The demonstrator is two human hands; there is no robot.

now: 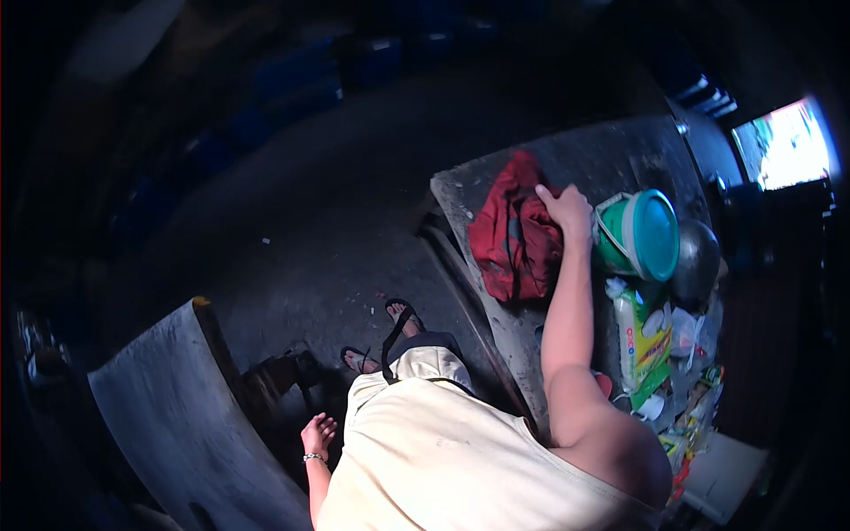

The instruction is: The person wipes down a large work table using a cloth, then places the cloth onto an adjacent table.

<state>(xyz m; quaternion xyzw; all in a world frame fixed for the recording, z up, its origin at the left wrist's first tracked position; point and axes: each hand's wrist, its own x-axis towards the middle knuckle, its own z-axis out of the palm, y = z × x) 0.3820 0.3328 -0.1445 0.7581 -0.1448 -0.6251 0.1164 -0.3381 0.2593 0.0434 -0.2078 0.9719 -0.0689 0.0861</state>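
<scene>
A crumpled red cloth bag (pixel 513 243) lies near the front edge of the worn table (pixel 611 146). My right hand (pixel 568 211) is at the bag's right side, thumb toward the red fabric; its other fingers are partly hidden, so whether it grips the fabric is unclear. Just right of that hand, a green bucket (pixel 620 234) with a teal lid and a wire handle lies tilted. My left hand (pixel 320 434), with a bracelet at the wrist, hangs low beside my pale shirt, fingers apart and holding nothing.
A yellow and green packet (pixel 648 341), a dark round metal pot (pixel 696 258) and assorted packages stand along the table's right side. At lower left is a grey board-like surface (pixel 177 416). A bright screen or opening (pixel 784 146) shows at upper right.
</scene>
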